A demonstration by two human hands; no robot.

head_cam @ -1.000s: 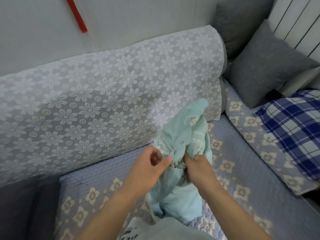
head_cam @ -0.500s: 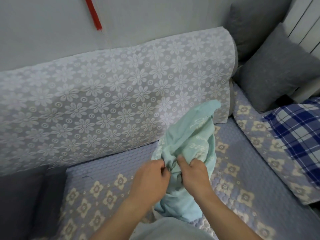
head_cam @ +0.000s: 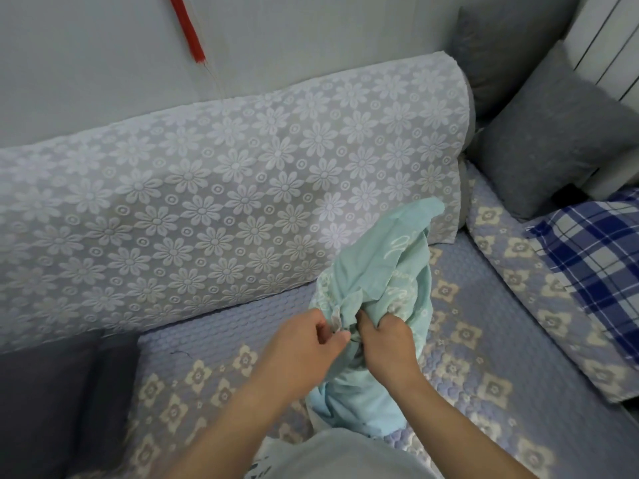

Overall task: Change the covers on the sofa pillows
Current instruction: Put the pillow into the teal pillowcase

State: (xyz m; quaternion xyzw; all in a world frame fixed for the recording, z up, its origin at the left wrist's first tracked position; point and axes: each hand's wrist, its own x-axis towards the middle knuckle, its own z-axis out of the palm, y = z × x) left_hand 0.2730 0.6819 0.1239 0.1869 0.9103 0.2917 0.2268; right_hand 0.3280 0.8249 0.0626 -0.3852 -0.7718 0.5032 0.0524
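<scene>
From the head camera, you held the green pillow cover (head_cam: 380, 271) up over the sofa seat (head_cam: 466, 305). Your left hand (head_cam: 304, 344) pinched a bunched bit of it, and your right hand (head_cam: 387, 340) gripped the cloth just beside it. A gray pillow (head_cam: 553, 143) and a blue checked pillow (head_cam: 598, 257) lay on the right.
</scene>
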